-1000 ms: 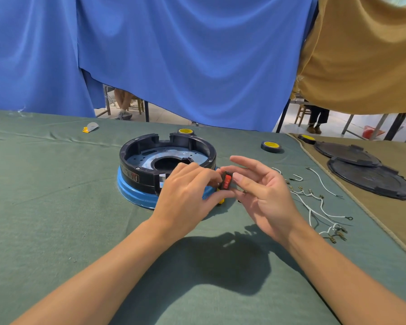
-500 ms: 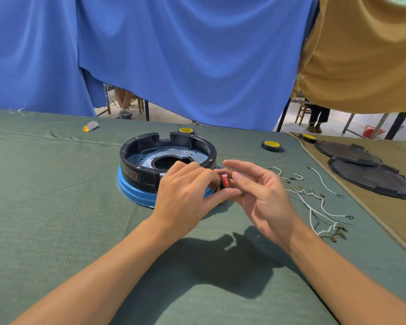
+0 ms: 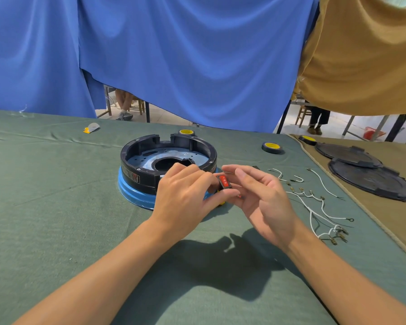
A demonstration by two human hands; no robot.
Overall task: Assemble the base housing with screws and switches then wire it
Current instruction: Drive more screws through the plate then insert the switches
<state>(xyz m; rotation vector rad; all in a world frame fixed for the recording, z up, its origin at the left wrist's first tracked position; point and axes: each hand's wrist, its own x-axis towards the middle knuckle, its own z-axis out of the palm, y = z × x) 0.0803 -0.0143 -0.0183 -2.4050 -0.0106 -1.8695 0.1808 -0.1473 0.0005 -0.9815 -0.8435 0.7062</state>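
i have the red rocker switch (image 3: 224, 181) up off the surface (image 3: 45, 207), held in the gap between my two hands and just off the near right wall of the base housing (image 3: 150, 146). my left hand (image 3: 185, 195) has it: the fingers are curled in and clamped on the switch's left side, with the thumb tucked below it. my right hand (image 3: 263, 200) is palm-in on the other side, its fingers loosely apart, the forefinger reaching over the top of the switch and the thumb under it. i cannot tell whether either one actually bears on the body. the switch's long axis stands roughly upright, leaning a little, and its red face is turned toward me and the right hand, so its back points left and far, toward the housing wall. that is the relation i judge the next move turns on. the housing lies to the left of the switch, the left hand is the nearer one to it, and that same hand hides the stretch of wall where an opening would be. i would guess the switch has to travel left, back first, but i cannot see the opening to line it up. the white wires (image 3: 314, 207) lie to the right, well apart from the housing.
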